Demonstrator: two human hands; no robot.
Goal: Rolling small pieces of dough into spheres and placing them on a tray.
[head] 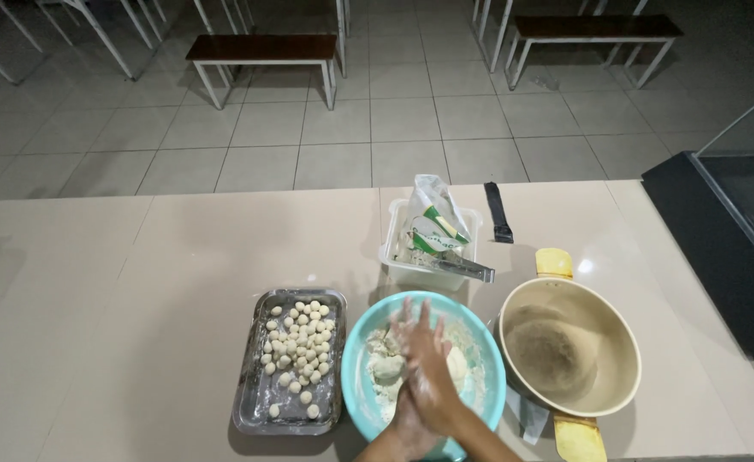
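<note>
dough sits in the turquoise bowl at the near edge of the beige table, pale and lumpy with loose flour around it. both hands hover over the bowl, pressed palm to palm — the right hand lies on top with its floured fingers spread and pointing away, the left hand lies underneath and is mostly hidden. whether a piece of dough is caught between the palms cannot be told. just left of the bowl stands a steel tray carrying many small dough balls, bunched toward its far end. to the right is a large tan bowl with yellow handles, dusted inside. behind the turquoise bowl a white plastic tub holds an opened bag, with metal tongs resting on its rim — a black flat tool lies beside it. benches stand on the tiled floor beyond.
</note>
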